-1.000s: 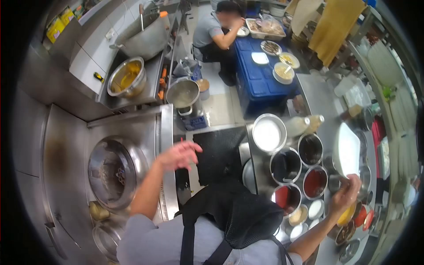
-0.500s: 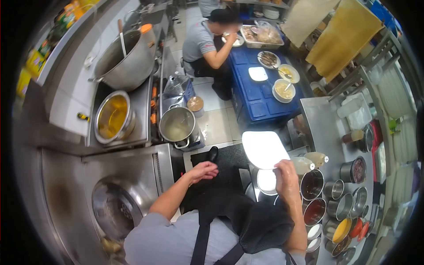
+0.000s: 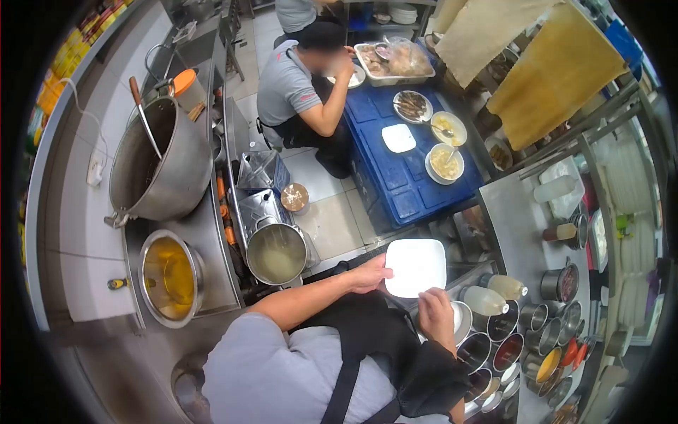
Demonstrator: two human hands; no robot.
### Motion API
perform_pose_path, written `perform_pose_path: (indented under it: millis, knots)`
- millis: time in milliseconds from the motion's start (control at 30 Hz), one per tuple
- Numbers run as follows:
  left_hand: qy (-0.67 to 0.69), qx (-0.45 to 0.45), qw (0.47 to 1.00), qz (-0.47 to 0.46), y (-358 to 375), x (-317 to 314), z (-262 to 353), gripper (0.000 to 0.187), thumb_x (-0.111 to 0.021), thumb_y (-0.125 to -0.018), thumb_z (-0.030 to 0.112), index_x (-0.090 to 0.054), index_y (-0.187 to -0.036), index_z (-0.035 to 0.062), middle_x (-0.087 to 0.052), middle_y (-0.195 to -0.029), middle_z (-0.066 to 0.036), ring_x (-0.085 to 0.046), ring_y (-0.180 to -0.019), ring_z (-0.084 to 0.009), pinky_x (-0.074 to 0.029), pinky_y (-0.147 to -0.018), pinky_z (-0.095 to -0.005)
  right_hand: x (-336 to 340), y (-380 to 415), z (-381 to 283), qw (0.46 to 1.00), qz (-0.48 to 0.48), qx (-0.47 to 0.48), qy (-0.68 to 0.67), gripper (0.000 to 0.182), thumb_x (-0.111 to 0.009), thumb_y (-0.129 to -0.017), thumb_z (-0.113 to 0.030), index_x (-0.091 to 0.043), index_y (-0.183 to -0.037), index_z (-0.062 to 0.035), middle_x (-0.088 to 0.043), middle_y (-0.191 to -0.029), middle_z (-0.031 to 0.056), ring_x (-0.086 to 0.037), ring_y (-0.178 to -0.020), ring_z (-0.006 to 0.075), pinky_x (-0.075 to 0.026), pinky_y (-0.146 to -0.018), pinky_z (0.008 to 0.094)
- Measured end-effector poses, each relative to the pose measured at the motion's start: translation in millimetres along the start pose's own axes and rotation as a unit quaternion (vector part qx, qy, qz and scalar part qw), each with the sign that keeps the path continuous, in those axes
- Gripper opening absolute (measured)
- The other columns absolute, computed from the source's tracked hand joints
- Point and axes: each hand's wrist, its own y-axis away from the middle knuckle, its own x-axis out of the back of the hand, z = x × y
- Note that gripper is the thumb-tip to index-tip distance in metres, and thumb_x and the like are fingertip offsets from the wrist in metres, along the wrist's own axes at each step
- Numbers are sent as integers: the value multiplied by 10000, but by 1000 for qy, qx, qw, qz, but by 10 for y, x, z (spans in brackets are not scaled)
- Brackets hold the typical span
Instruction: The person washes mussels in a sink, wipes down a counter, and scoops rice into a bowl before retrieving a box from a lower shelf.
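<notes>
A white square plate (image 3: 416, 267) is held out in front of me between both hands. My left hand (image 3: 371, 274) grips its left edge, the thumb lying over the rim. At the near right edge, my right hand (image 3: 436, 311) has its fingers closed on the rim. A round white dish (image 3: 462, 321) sits just beyond my right hand, partly covered by it. Two squeeze bottles (image 3: 485, 300) of pale liquid stand to the right of the plate.
A blue table (image 3: 381, 169) ahead bears food bowls and a white dish (image 3: 398, 138); a person (image 3: 296, 92) sits eating there. On the left stand a large stockpot (image 3: 166, 159), a bowl of yellow liquid (image 3: 171, 278) and a lower pot (image 3: 276, 253). Metal sauce containers (image 3: 508, 351) crowd the right counter.
My left hand has come right and taken hold of the plate's left edge. The plate has moved down slightly and turned, still in my right hand. My view has shifted forward.
</notes>
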Motion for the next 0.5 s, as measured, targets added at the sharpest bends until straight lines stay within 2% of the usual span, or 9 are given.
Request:
perform_pose_path:
  millis: [100,133,200,233,300,333,367,400,500]
  knots:
    - [-39,-17,998,35,-107,210,59,663,-432,-827,-52,-327,-1452,140,-511,-1330,-104,-569,-1179,-235,-558,-871,-397,31,37,-53,983,93,-116,-110,107,-673,-817,44,-660,-916,9,-635,-964,140,-650,-795,232,-533,-660,308]
    - [-146,-101,982,61,-245,478,-54,648,-442,-830,-49,-327,-1448,111,-512,-1331,-118,-531,-1222,-243,-532,-915,-406,86,48,-43,980,121,-122,-95,101,-663,-819,58,-659,-909,11,-644,-992,132,-637,-809,180,-526,-651,266]
    - [-367,-250,884,144,-428,820,-99,625,-490,-809,-54,-347,-1411,37,-531,-1325,-171,-553,-1201,-307,-506,-958,-403,166,211,44,954,158,-191,-168,94,-634,-855,32,-642,-944,5,-626,-966,98,-611,-751,151,-505,-642,256]
    - [-368,-245,886,138,-425,889,-79,625,-490,-809,-54,-347,-1411,37,-531,-1325,-171,-553,-1201,-307,-506,-958,-403,207,310,32,922,180,-244,-240,102,-616,-864,21,-635,-961,-5,-618,-959,80,-601,-717,136,-493,-629,257]
    - [-634,-298,694,169,-300,690,393,618,-536,-792,-51,-370,-1383,18,-557,-1295,-201,-604,-1102,-374,-520,-937,-415,247,649,66,899,195,-284,-270,107,-612,-875,-7,-632,-980,-12,-609,-886,33,-559,-691,98,-456,-604,244]
    - [-635,-296,696,158,-345,734,528,618,-536,-792,-51,-370,-1383,18,-557,-1295,-201,-604,-1102,-374,-520,-937,-415,266,882,86,868,172,-357,-301,88,-618,-895,-10,-631,-983,-7,-606,-851,21,-561,-707,99,-454,-631,235]
    - [-672,-360,634,129,-396,775,642,615,-547,-788,-48,-383,-1376,25,-572,-1271,-205,-607,-1068,-398,-524,-928,-420,266,1115,84,828,147,-428,-331,71,-624,-915,-13,-630,-985,-3,-603,-817,8,-564,-723,100,-452,-658,226]
    - [-700,-422,568,96,-451,796,739,612,-558,-784,-46,-396,-1369,31,-588,-1247,-209,-610,-1034,-422,-528,-919,-424,233,1227,-6,842,170,-433,-274,43,-615,-930,-26,-637,-967,-17,-592,-770,-13,-546,-695,83,-427,-639,214]
    - [-696,-418,574,103,-579,728,875,581,-548,-800,-53,-407,-1357,29,-604,-1220,-209,-608,-1052,-415,-524,-909,-437,382,1627,-269,813,190,-502,-225,48,-608,-926,-26,-637,-953,2,-599,-778,7,-549,-679,96,-409,-605,224]
